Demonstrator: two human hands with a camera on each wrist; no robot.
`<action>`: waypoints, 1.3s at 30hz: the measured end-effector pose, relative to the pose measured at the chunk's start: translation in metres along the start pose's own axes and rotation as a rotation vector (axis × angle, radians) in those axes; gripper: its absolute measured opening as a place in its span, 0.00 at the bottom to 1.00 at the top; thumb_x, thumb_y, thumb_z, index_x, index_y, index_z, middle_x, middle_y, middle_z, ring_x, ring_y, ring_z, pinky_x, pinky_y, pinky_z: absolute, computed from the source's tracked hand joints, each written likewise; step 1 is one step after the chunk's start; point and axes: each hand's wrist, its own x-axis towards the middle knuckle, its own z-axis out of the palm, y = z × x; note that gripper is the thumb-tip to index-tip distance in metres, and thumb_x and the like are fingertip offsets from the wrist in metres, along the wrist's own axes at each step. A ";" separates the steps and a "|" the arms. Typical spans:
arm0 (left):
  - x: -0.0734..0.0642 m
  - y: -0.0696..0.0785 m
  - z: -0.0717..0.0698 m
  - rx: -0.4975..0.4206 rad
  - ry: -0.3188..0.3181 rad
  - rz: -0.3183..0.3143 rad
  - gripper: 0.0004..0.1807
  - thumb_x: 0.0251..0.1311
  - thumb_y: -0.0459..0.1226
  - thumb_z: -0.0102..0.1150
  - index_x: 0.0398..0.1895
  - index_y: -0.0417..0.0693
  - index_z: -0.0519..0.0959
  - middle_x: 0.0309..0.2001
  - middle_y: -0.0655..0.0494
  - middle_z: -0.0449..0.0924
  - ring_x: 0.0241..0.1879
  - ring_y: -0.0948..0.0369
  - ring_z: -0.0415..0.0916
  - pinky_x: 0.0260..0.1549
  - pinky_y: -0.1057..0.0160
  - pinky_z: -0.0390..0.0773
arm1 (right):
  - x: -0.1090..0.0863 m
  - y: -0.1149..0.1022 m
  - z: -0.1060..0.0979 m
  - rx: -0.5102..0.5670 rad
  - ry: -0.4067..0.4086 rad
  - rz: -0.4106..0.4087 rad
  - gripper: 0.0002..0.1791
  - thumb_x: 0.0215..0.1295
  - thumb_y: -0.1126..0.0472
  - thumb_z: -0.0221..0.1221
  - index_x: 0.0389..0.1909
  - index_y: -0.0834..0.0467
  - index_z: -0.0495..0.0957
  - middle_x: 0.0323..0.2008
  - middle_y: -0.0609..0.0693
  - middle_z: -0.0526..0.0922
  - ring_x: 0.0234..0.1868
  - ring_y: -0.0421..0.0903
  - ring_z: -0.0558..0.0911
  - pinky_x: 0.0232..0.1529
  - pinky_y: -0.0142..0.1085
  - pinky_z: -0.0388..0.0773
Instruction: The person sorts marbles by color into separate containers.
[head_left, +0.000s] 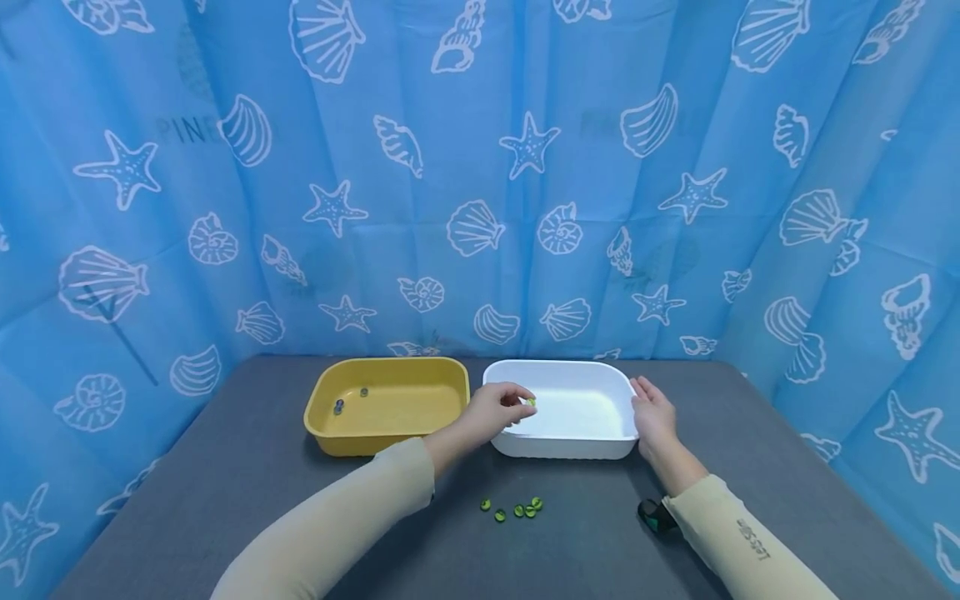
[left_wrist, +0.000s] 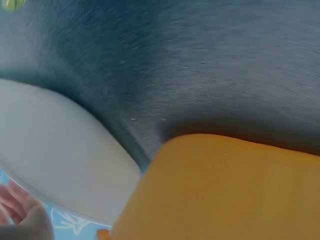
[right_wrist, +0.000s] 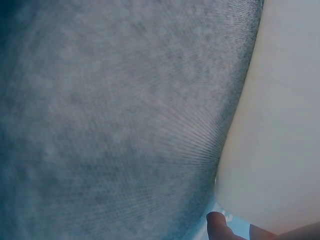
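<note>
My left hand (head_left: 501,410) is over the left part of a white basin (head_left: 517,448), pinching a green marble (head_left: 531,402) between thumb and fingertips. Against the basin's right end rests my right hand (head_left: 654,414), its fingers fairly straight along the outer wall. Some of those fingers (right_wrist: 217,226) show at the bottom of the right wrist view, beside the white wall. Several more green marbles (head_left: 519,511) lie on the grey table in front of the basin. The left wrist view does not show the marble in the left hand.
A yellow basin (head_left: 390,446) stands left of the white one, a narrow gap between them. Inside it lie a few dark marbles (head_left: 364,392). The grey table (head_left: 247,483) ends at a blue curtain (head_left: 420,250) with white shells. A dark device (head_left: 656,517) sits by the right wrist.
</note>
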 end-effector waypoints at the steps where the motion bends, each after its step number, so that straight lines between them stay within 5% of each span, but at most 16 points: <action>1: 0.003 0.000 0.001 0.003 0.000 -0.006 0.12 0.63 0.36 0.63 0.47 0.38 0.82 0.31 0.50 0.79 0.34 0.54 0.77 0.30 0.67 0.76 | 0.000 0.000 0.000 0.003 0.001 -0.003 0.29 0.78 0.67 0.33 0.77 0.59 0.43 0.75 0.56 0.51 0.74 0.50 0.52 0.70 0.43 0.53; 7: 0.019 0.001 0.010 -0.028 0.037 -0.095 0.11 0.63 0.35 0.62 0.45 0.40 0.82 0.35 0.54 0.78 0.35 0.61 0.71 0.35 0.64 0.75 | -0.001 0.001 0.001 0.004 0.014 -0.004 0.28 0.78 0.67 0.34 0.77 0.59 0.44 0.75 0.56 0.51 0.74 0.50 0.53 0.70 0.43 0.53; 14: 0.039 0.000 0.021 -0.119 0.157 -0.278 0.11 0.62 0.37 0.64 0.46 0.42 0.83 0.38 0.52 0.78 0.39 0.57 0.76 0.42 0.58 0.77 | 0.000 0.000 0.002 0.007 0.004 -0.010 0.29 0.78 0.67 0.33 0.77 0.59 0.44 0.75 0.57 0.51 0.74 0.51 0.53 0.71 0.44 0.53; 26: 0.067 -0.022 0.038 -0.214 0.264 -0.465 0.12 0.59 0.34 0.66 0.46 0.44 0.83 0.48 0.50 0.79 0.51 0.53 0.74 0.54 0.52 0.73 | -0.005 -0.001 0.002 -0.015 -0.010 -0.028 0.28 0.78 0.67 0.33 0.77 0.60 0.43 0.75 0.58 0.51 0.74 0.51 0.52 0.71 0.44 0.53; 30: 0.067 -0.023 0.037 -0.159 0.280 -0.518 0.11 0.58 0.33 0.67 0.45 0.43 0.84 0.43 0.49 0.80 0.45 0.54 0.75 0.50 0.55 0.75 | -0.006 -0.003 0.004 -0.009 -0.030 -0.037 0.28 0.78 0.67 0.33 0.77 0.60 0.44 0.75 0.57 0.51 0.74 0.51 0.52 0.71 0.43 0.53; 39: 0.079 -0.026 0.041 0.065 0.212 -0.667 0.09 0.54 0.35 0.71 0.39 0.46 0.87 0.36 0.54 0.82 0.38 0.58 0.77 0.44 0.63 0.77 | -0.007 -0.005 0.001 -0.002 -0.036 -0.028 0.28 0.78 0.66 0.33 0.77 0.60 0.43 0.75 0.57 0.51 0.74 0.51 0.52 0.71 0.43 0.52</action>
